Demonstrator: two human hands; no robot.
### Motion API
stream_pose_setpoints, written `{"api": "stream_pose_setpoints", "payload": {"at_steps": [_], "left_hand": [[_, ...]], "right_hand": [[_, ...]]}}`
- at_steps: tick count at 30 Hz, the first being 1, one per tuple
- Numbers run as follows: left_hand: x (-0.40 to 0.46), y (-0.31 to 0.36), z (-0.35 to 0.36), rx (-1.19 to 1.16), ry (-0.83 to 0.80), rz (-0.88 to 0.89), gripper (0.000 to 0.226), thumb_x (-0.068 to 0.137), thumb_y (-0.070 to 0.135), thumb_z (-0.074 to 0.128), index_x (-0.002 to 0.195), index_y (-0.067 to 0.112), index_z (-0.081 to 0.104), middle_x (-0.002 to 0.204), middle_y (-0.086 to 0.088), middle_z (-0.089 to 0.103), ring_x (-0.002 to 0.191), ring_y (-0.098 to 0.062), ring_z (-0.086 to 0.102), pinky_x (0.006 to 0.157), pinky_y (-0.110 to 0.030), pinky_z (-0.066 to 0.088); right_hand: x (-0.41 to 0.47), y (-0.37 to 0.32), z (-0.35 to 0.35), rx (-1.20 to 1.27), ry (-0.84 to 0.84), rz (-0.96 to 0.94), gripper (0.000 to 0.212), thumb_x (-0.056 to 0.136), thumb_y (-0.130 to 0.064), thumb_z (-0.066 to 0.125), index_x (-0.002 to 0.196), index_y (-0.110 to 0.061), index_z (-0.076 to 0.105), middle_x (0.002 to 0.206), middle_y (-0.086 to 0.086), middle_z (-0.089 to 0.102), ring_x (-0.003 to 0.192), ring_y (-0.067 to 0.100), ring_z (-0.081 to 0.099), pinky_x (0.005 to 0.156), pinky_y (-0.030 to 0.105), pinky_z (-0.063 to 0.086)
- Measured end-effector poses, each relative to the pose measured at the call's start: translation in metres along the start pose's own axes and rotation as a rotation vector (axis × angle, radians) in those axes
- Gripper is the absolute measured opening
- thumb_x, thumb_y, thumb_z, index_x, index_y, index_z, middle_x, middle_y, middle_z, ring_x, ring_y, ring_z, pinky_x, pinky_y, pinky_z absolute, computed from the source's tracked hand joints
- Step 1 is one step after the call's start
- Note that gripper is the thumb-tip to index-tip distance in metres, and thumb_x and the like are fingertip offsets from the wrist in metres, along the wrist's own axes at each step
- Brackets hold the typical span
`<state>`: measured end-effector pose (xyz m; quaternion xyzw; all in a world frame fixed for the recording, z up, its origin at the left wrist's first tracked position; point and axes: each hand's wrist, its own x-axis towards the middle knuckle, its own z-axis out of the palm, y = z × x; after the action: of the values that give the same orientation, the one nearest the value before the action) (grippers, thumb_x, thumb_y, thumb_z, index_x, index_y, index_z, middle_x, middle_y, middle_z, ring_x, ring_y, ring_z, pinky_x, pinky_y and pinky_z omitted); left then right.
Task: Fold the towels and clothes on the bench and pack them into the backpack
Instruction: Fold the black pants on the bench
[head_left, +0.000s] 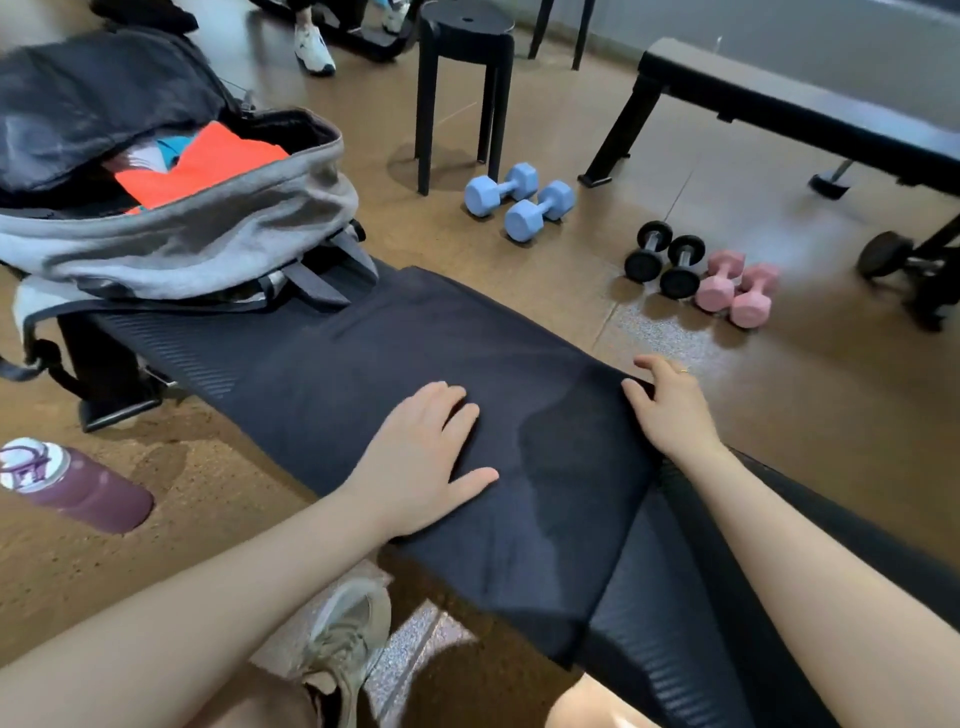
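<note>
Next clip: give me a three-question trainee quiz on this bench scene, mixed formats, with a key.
1. True or false: the backpack is zipped closed.
2. The left hand lies: A) flat on the dark garment, B) inside the backpack, C) round the purple bottle.
3. Fill in: the right hand holds the garment's ____ edge.

Key: 1 false, it is open with an orange item showing; 2 A; 3 right.

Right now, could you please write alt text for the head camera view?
A left hand presses flat on a dark garment spread on a bench, while the right hand pinches its edge. An open grey backpack holding an orange item sits at the far end.
</note>
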<state>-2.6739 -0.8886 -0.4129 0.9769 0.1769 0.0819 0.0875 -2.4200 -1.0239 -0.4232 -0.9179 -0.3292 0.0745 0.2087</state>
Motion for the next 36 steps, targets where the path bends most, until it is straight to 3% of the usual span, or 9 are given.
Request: {"api": "stream_pose_setpoints", "payload": {"at_steps": [2, 5, 10, 15, 18, 21, 26, 30, 36], "left_hand": [[-0.011, 0.039, 0.003, -0.081, 0.102, 0.205, 0.051, 0.082, 0.055, 0.041, 0.094, 0.013, 0.067, 0.097, -0.006, 0.061, 0.088, -0.025, 0.06, 0.071, -0.034, 0.052], [-0.033, 0.098, 0.012, -0.127, 0.014, 0.241, 0.047, 0.078, 0.062, 0.041, 0.076, 0.02, 0.061, 0.075, 0.005, 0.052, 0.063, -0.014, 0.053, 0.051, -0.023, 0.04], [-0.054, 0.15, 0.028, 0.017, -0.1, -0.045, 0.043, 0.076, 0.057, 0.057, 0.093, 0.018, 0.055, 0.093, 0.002, 0.051, 0.084, -0.018, 0.051, 0.065, -0.029, 0.046], [-0.054, 0.147, 0.033, 0.136, -0.093, -0.129, 0.035, 0.045, 0.016, 0.08, 0.06, 0.019, 0.049, 0.059, 0.001, 0.048, 0.05, -0.018, 0.048, 0.037, -0.022, 0.026], [-0.052, 0.151, 0.021, 0.125, -0.08, -0.117, 0.038, 0.038, 0.013, 0.078, 0.057, 0.019, 0.046, 0.051, 0.003, 0.045, 0.041, -0.016, 0.047, 0.039, -0.018, 0.014], [-0.057, 0.159, 0.013, 0.022, -0.065, -0.054, 0.016, 0.054, 0.022, 0.061, 0.06, 0.02, 0.047, 0.052, 0.003, 0.047, 0.04, -0.015, 0.05, 0.034, -0.016, 0.021], [-0.069, 0.186, -0.013, -0.237, -0.127, -0.023, 0.013, 0.086, 0.026, 0.044, 0.097, 0.021, 0.05, 0.093, 0.001, 0.059, 0.085, -0.022, 0.058, 0.067, -0.032, 0.041], [-0.072, 0.181, -0.041, -0.46, 0.003, -0.037, 0.005, 0.079, 0.022, 0.055, 0.084, 0.023, 0.054, 0.075, 0.003, 0.061, 0.069, -0.014, 0.054, 0.067, -0.03, 0.044], [-0.053, 0.103, -0.059, -0.606, 0.046, -0.32, 0.017, 0.076, 0.012, 0.062, 0.066, 0.022, 0.053, 0.063, 0.005, 0.059, 0.057, -0.005, 0.047, 0.058, -0.013, 0.036]], "right_hand": [[-0.012, 0.016, -0.008, 0.065, 0.024, 0.134, 0.036, 0.091, -0.027, 0.053, 0.121, -0.007, 0.056, 0.127, 0.014, 0.054, 0.12, 0.032, 0.046, 0.101, 0.04, 0.037], [-0.027, 0.026, -0.015, 0.231, 0.016, 0.232, 0.031, 0.089, -0.032, 0.056, 0.105, -0.006, 0.063, 0.102, 0.01, 0.063, 0.098, 0.028, 0.056, 0.085, 0.036, 0.043], [-0.029, 0.021, -0.011, 0.371, 0.013, 0.283, 0.028, 0.085, -0.042, 0.058, 0.094, -0.015, 0.056, 0.083, -0.001, 0.057, 0.082, 0.02, 0.053, 0.07, 0.03, 0.035], [-0.021, 0.025, -0.01, 0.375, 0.014, 0.243, 0.02, 0.083, -0.028, 0.062, 0.09, -0.016, 0.048, 0.089, 0.002, 0.055, 0.083, 0.022, 0.051, 0.072, 0.03, 0.036], [-0.027, 0.034, -0.016, 0.583, 0.036, 0.243, 0.018, 0.083, -0.014, 0.058, 0.09, -0.02, 0.042, 0.087, 0.001, 0.049, 0.073, 0.017, 0.045, 0.062, 0.028, 0.035], [-0.046, 0.052, -0.031, 0.86, 0.013, 0.395, 0.019, 0.085, -0.009, 0.053, 0.094, -0.022, 0.041, 0.087, -0.004, 0.046, 0.07, 0.012, 0.043, 0.056, 0.026, 0.036], [-0.09, 0.08, -0.058, 1.204, 0.095, 0.563, 0.018, 0.084, -0.009, 0.049, 0.08, -0.026, 0.053, 0.079, -0.004, 0.053, 0.068, 0.011, 0.049, 0.049, 0.02, 0.041], [-0.106, 0.064, -0.077, 1.425, 0.021, 0.467, 0.031, 0.086, -0.009, 0.044, 0.095, -0.026, 0.068, 0.104, 0.006, 0.065, 0.094, 0.019, 0.061, 0.088, 0.031, 0.046], [-0.062, -0.004, -0.088, 1.47, -0.1, 0.329, 0.017, 0.091, -0.009, 0.048, 0.084, -0.012, 0.063, 0.082, 0.005, 0.057, 0.07, 0.014, 0.06, 0.063, 0.024, 0.052]]}}
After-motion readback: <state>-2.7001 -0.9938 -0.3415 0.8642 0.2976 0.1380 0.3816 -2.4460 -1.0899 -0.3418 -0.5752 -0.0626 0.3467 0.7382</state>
